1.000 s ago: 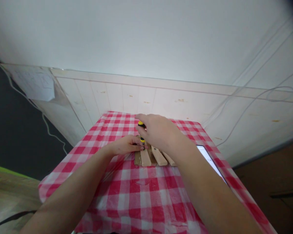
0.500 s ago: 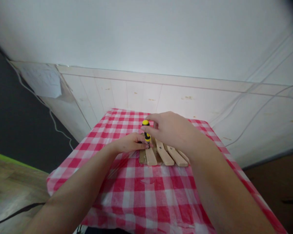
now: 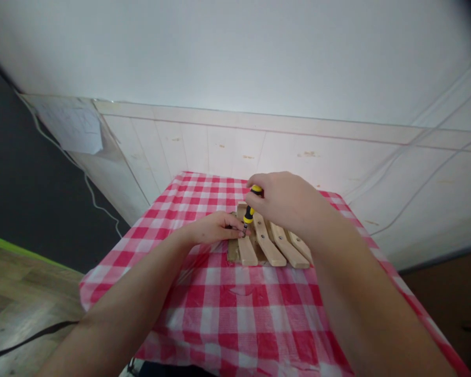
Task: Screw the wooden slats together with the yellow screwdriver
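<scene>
Now the screwdriver, upright half a second ago, is tilted, its handle top leaned right and covered by the right hand, which is closed around it. Its tip is set on the slats at their left end. There the left hand is laid, fingers pinched at the tip.

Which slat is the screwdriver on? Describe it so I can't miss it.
On the red-checked tablecloth lies a fan of wooden slats. The screwdriver, held in the right hand, points at the leftmost slat, beside the left hand.
</scene>
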The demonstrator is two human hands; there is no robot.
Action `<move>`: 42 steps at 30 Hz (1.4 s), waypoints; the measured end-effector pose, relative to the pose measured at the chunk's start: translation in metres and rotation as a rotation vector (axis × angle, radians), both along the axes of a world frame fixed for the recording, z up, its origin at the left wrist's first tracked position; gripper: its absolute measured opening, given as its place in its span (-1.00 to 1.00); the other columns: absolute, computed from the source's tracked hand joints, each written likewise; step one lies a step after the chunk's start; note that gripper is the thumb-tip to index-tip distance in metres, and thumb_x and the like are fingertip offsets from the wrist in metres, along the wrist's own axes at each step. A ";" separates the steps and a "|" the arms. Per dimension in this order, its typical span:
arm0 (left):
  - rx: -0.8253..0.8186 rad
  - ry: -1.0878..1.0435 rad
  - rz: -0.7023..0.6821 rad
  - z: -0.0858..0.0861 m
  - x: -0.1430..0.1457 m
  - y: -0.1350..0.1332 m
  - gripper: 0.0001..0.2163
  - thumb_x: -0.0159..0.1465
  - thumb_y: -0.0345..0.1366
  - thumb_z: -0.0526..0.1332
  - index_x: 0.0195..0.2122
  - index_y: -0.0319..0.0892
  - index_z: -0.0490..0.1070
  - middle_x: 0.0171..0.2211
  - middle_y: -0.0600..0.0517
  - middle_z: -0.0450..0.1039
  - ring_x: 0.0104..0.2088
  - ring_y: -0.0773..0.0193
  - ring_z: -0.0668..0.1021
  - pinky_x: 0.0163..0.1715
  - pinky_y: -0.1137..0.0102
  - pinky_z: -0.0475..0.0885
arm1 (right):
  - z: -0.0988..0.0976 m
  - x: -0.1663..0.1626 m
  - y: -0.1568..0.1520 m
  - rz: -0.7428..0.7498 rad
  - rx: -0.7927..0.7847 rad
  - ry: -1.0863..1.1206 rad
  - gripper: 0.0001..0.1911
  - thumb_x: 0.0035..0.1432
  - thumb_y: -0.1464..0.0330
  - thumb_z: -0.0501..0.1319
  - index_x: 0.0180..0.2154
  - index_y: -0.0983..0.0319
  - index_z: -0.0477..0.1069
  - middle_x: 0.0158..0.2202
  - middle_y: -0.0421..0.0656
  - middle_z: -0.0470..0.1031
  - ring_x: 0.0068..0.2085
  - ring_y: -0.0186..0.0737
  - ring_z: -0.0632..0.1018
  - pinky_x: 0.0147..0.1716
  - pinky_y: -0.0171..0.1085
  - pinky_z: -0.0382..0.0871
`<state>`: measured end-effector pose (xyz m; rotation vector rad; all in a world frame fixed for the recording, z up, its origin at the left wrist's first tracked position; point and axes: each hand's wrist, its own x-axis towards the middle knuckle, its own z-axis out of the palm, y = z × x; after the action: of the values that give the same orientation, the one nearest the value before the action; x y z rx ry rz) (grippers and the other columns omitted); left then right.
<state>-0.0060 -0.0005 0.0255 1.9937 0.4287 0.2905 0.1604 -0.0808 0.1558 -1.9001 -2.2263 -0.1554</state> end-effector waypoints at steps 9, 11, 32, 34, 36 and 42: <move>0.013 0.003 0.020 0.002 0.000 -0.001 -0.81 0.26 -0.29 0.19 -0.18 -0.23 0.53 -0.20 -0.02 0.55 -0.21 0.32 0.53 -0.16 0.45 0.38 | -0.003 0.000 0.005 -0.078 0.054 -0.084 -0.52 0.17 0.02 -0.01 -0.37 0.21 0.51 -0.45 -0.02 0.52 -0.43 -0.12 0.46 -0.54 -0.25 0.04; 0.030 0.006 0.020 0.002 0.000 0.000 -0.81 0.26 -0.29 0.19 -0.17 -0.22 0.53 -0.19 -0.02 0.56 -0.20 0.32 0.53 -0.16 0.46 0.38 | -0.005 -0.001 0.006 -0.086 0.064 -0.068 -0.54 0.20 0.06 -0.04 -0.34 0.20 0.51 -0.42 -0.03 0.53 -0.41 -0.12 0.47 -0.52 -0.25 0.06; -0.014 0.004 0.039 0.003 0.001 -0.002 -0.83 0.24 -0.30 0.21 -0.21 -0.24 0.54 -0.19 -0.02 0.56 -0.19 0.31 0.53 -0.15 0.46 0.37 | -0.003 0.012 0.007 0.259 -0.063 0.075 -0.73 0.18 0.32 0.02 -0.29 0.20 0.49 -0.37 -0.13 0.54 -0.40 -0.26 0.44 -0.43 -0.29 0.14; -0.013 0.000 0.038 0.003 0.001 -0.002 -0.83 0.25 -0.30 0.21 -0.22 -0.23 0.54 -0.21 -0.01 0.57 -0.22 0.32 0.53 -0.17 0.47 0.38 | -0.001 0.013 0.006 0.252 -0.084 0.070 -0.74 0.16 0.35 0.03 -0.27 0.22 0.49 -0.37 -0.11 0.54 -0.41 -0.26 0.44 -0.46 -0.29 0.13; -0.012 0.009 0.039 0.003 0.000 -0.002 -0.83 0.25 -0.31 0.20 -0.23 -0.24 0.54 -0.22 -0.01 0.57 -0.23 0.33 0.54 -0.19 0.48 0.38 | 0.000 0.013 0.006 0.217 -0.084 0.037 -0.75 0.16 0.28 0.06 -0.32 0.24 0.48 -0.42 -0.10 0.52 -0.44 -0.26 0.42 -0.50 -0.29 0.10; -0.048 -0.006 0.052 0.003 0.001 -0.003 -0.86 0.23 -0.34 0.21 -0.25 -0.23 0.54 -0.20 -0.01 0.56 -0.21 0.33 0.54 -0.17 0.47 0.38 | -0.005 0.013 0.010 0.116 -0.008 0.010 -0.61 0.15 0.07 0.08 -0.35 0.24 0.48 -0.43 -0.09 0.52 -0.45 -0.22 0.42 -0.48 -0.26 0.13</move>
<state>-0.0054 -0.0030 0.0284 1.9370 0.4800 0.3156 0.1729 -0.0711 0.1507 -1.7656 -2.3265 -0.1185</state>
